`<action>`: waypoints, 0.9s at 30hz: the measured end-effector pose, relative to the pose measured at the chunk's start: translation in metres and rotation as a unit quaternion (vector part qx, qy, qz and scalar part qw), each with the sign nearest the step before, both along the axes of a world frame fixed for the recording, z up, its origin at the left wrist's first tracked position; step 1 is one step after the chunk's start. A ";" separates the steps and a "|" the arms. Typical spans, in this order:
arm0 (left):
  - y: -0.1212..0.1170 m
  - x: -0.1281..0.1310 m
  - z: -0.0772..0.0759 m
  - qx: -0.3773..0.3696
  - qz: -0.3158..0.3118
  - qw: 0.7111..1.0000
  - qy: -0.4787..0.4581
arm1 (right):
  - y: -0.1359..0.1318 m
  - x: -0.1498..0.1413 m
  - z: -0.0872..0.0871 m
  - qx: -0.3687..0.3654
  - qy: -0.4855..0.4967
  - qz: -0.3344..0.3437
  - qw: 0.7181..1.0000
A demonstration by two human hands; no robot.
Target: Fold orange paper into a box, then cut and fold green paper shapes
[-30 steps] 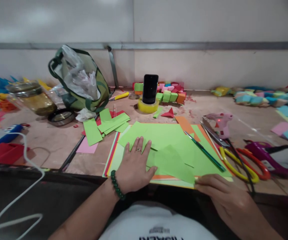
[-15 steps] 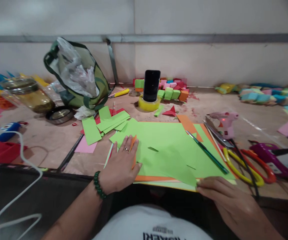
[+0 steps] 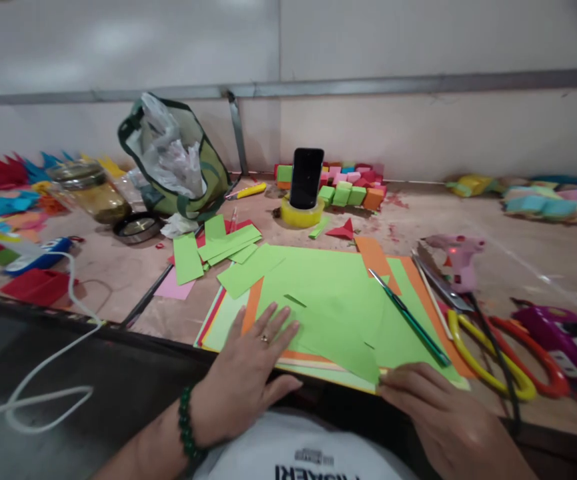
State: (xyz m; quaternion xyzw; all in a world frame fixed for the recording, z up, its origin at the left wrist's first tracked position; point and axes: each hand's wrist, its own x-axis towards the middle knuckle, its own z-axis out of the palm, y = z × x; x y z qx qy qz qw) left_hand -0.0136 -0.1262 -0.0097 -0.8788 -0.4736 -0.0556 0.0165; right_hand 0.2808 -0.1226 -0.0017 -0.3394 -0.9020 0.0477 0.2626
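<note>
Several coloured sheets lie in a stack by the table's front edge, a light green paper sheet (image 3: 338,300) on top. My left hand (image 3: 253,363) rests on its left near part, fingers spread, palm down, with a ring and a green bead bracelet. At the sheet's near right corner, my right hand (image 3: 433,403) is closed, thumb and fingers pinching the paper. A green pen-like tool (image 3: 411,320) with a pointed metal tip lies across the stack's right side. Cut green strips (image 3: 231,243) and an orange paper piece (image 3: 375,260) lie at the far edge.
Scissors (image 3: 531,360) with yellow and orange handles and a pink glue gun (image 3: 458,257) are at right. A phone (image 3: 307,179) stands in a yellow tape roll (image 3: 301,213). Behind left are a bag (image 3: 213,167), a jar (image 3: 98,193) and a yellow cutter (image 3: 251,191).
My left hand has slid back toward the front edge, uncovering an orange strip at the stack's left. My right hand still pinches the corner. The view has shifted slightly.
</note>
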 end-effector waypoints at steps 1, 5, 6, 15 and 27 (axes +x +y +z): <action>-0.001 -0.005 -0.002 0.011 0.025 1.000 -0.002 | 0.000 -0.001 0.001 0.000 0.002 -0.001 1.000; 0.006 -0.017 -0.001 0.054 0.125 0.990 -0.044 | -0.002 0.000 -0.001 -0.017 0.014 -0.007 1.000; 0.010 -0.013 0.001 0.053 0.137 0.987 -0.069 | -0.002 0.000 -0.002 -0.027 0.012 -0.013 0.999; 0.044 0.039 0.007 -0.090 0.122 0.972 -0.180 | -0.009 -0.004 0.001 -0.054 -0.016 -0.096 0.994; 0.012 0.030 0.010 0.098 0.008 0.922 -0.374 | 0.035 -0.047 0.009 0.075 0.126 -0.153 0.977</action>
